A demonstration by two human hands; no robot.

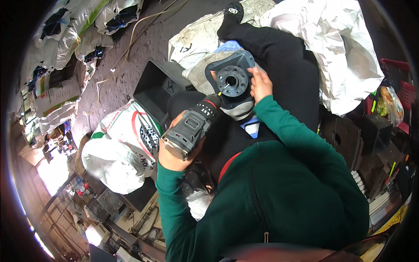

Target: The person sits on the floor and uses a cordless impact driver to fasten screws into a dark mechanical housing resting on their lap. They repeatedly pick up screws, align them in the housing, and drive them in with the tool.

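My left hand (171, 160) is wrapped round a grey-black cordless drill (194, 124) with a red ring near its chuck. The drill points up and to the right, and its thin bit reaches the round hub of a dark grey flanged part (242, 62). That part has a squarish plate with rounded corners and a ring of holes round a central bore. It rests on my lap over a pale cloth pad. My right hand (261, 84) grips the part's right edge, fingers bent over the rim. The drill body hides most of my left fingers.
A black open bin (153, 87) lies tilted left of my lap, behind a stuffed white printed sack (118, 153). White sheeting (327, 48) spreads beyond my right leg. Dark metal blocks (340, 135) stand at right. A loose cable (131, 39) crosses the floor.
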